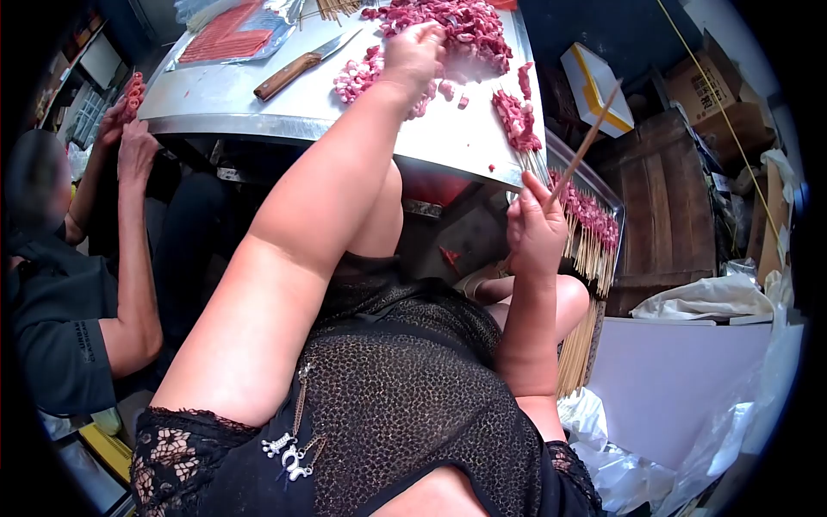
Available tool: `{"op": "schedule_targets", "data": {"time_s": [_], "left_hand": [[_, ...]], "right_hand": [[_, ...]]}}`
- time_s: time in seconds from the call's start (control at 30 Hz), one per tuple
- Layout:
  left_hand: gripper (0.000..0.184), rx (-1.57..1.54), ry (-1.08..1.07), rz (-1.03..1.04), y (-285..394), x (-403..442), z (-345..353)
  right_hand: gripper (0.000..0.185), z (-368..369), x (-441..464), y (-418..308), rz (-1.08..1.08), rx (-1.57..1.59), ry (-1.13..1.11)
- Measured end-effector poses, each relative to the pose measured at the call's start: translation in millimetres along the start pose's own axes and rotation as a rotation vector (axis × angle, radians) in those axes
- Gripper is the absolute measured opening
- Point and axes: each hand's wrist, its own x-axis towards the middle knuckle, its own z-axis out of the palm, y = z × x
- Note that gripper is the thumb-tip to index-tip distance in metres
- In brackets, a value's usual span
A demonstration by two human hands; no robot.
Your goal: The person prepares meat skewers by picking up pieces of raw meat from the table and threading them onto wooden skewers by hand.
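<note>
Tabletop (pixel 474 146): packet (pixel 226 36) at far left; knife (pixel 297 71) right of it, handle toward the near edge. Small meat heap (pixel 356 77) right of knife; larger meat pile (pixel 472 36) beyond, toward far edge. Loaded skewers (pixel 517 121) along right edge, by near right corner. Off right edge: tray (pixel 588 175) containing rows of meat skewers (pixel 590 209); bamboo sticks (pixel 579 355) nearer the wearer.

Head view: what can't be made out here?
In the head view:
Left hand: anything in its fingertips, hidden by the hand itself.
Meat pile: far side, cut off by the top edge.
Loaded skewers: some hidden behind the right hand.
Cardboard box: print too small to read.
</note>
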Motion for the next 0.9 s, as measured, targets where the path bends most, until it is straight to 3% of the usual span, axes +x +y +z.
{"op": "schedule_targets", "data": {"time_s": [0.03, 0.17, 0.3, 0.4, 0.43, 0.5, 0.53, 0.63, 0.7, 0.77, 0.8, 0.9], "left_hand": [[0.027, 0.14, 0.064, 0.146, -14, 16, -8], [0.022, 0.343, 0.097, 0.118, -37, 34, -29], [0.019, 0.605, 0.026, 0.098, -13, 17, -29], [0.022, 1.165, -0.299, 0.038, 15, -4, -21], [0.022, 1.167, -0.301, 0.037, 16, -10, -19], [0.025, 1.46, -0.407, -0.044, 19, -24, -15], [0.021, 1.529, -0.376, 0.074, 15, -27, -14], [0.019, 1.567, -0.387, 0.145, 1, -24, -5], [0.022, 1.553, -0.404, 0.149, 2, -25, -3], [0.017, 1.33, -0.624, 0.054, 8, -25, -4], [0.018, 0.935, -0.513, -0.012, 5, -24, -8], [0.021, 0.272, -0.306, -0.131, 3, -19, -8]], "right_hand": [[0.027, -3, 0, -3, -0.024, 0.017, 0.003], [0.026, -6, -6, -1, -0.01, 0.022, -0.003], [0.024, -4, -8, 6, 0.048, 0.013, -0.032], [0.024, -4, -7, 7, 0.048, 0.027, -0.037], [0.024, -5, -7, 7, 0.047, 0.03, -0.035], [0.024, -5, -6, 6, 0.048, 0.038, -0.039], [0.024, -7, -7, 5, 0.05, 0.042, -0.044], [0.024, -7, -6, 6, 0.044, 0.04, -0.058], [0.024, -6, -7, 6, 0.044, 0.046, -0.06], [0.024, -6, -9, 6, 0.055, 0.048, -0.061], [0.024, -8, -9, 6, 0.055, 0.051, -0.055], [0.025, -11, -10, 9, 0.06, 0.064, -0.071]]}}
